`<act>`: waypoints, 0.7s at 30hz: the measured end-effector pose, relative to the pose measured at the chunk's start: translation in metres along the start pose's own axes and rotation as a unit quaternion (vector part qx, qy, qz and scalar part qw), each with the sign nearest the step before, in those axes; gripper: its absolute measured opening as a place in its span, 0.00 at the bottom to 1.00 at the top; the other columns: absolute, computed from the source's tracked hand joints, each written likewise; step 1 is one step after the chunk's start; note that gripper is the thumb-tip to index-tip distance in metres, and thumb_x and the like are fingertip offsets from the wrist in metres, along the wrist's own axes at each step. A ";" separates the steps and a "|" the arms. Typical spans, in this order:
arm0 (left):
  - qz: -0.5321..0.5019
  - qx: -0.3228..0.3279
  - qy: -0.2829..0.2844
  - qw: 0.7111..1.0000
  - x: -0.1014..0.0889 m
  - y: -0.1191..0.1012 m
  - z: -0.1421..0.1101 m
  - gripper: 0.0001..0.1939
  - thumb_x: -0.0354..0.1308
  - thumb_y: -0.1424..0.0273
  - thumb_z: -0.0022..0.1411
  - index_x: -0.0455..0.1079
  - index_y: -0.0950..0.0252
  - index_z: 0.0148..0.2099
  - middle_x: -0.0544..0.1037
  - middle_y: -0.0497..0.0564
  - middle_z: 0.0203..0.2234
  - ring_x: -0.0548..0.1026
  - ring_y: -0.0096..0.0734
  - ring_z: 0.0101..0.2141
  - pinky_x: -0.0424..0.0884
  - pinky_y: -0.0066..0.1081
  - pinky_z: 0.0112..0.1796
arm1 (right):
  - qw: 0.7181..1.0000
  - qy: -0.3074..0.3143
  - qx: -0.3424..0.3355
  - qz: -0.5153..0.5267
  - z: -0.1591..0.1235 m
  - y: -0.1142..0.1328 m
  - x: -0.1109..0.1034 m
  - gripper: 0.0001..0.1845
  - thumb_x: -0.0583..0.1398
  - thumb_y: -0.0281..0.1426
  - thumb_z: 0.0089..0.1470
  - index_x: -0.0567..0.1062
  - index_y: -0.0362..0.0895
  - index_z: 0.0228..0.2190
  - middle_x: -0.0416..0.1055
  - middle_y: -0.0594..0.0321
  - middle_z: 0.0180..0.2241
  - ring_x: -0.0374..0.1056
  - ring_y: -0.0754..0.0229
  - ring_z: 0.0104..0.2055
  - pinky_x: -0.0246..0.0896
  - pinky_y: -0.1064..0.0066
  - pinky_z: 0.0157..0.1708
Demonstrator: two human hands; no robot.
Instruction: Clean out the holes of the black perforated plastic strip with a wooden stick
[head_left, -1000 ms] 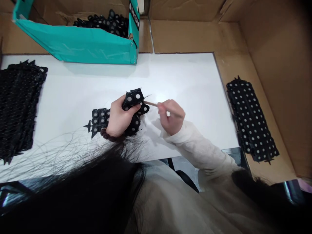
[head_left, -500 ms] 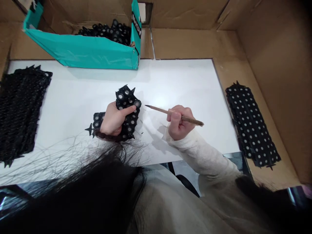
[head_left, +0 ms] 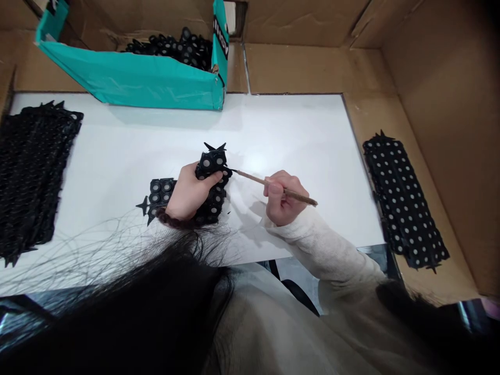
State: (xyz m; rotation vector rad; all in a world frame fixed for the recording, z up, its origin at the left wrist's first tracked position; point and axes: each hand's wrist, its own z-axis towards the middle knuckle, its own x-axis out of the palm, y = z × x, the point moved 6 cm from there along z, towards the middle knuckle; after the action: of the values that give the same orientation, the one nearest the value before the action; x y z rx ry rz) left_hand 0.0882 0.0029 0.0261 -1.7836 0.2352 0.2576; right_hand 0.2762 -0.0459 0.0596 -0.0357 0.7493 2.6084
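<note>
My left hand [head_left: 191,191] is closed on a black spiky-ended piece [head_left: 213,160] with pale round discs, its thumb pressed on top. Similar black pieces [head_left: 214,208] lie under and beside this hand, and one group [head_left: 157,191] sticks out to its left on the white board. In my right hand [head_left: 285,197] is a thin paintbrush [head_left: 252,177] with a wooden handle and a dark pointed tip. That tip meets the right edge of the held piece; whether it touches, I cannot tell.
A teal open box [head_left: 136,78] holding many black pieces [head_left: 175,49] stands at the back of the white board [head_left: 289,125]. Stacked black strips [head_left: 37,177] lie at left. A dotted black stack [head_left: 404,200] rests on cardboard [head_left: 441,208] at right. Dark hair hangs across the front.
My left hand has tilted the black piece, so its spikes now point up and it sits slightly further right. My right hand has moved the brush slightly left, up to the piece.
</note>
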 end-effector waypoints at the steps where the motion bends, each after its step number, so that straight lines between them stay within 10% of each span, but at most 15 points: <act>1: 0.005 0.002 0.008 1.000 0.001 -0.001 0.000 0.13 0.64 0.63 0.48 0.73 0.67 0.34 0.78 0.51 0.29 0.75 0.36 0.33 0.73 0.34 0.38 | 1.000 0.001 0.000 0.001 0.000 0.000 0.000 0.05 0.52 0.26 0.58 0.67 0.45 0.35 0.59 0.69 0.22 0.61 0.69 0.22 0.59 0.72 0.22; 21: 0.011 0.024 -0.009 1.000 0.002 -0.006 -0.003 0.11 0.65 0.63 0.47 0.72 0.66 0.30 0.76 0.49 0.25 0.72 0.31 0.29 0.71 0.29 0.31 | 1.000 0.003 0.010 -0.003 -0.001 -0.001 -0.001 0.05 0.54 0.23 0.56 0.65 0.45 0.31 0.60 0.70 0.21 0.58 0.70 0.20 0.57 0.73 0.21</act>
State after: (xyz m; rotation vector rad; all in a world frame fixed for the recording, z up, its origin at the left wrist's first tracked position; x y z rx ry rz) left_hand 0.0924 0.0010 0.0321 -1.7318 0.2465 0.2808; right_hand 0.2772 -0.0458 0.0583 -0.0390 0.7747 2.5963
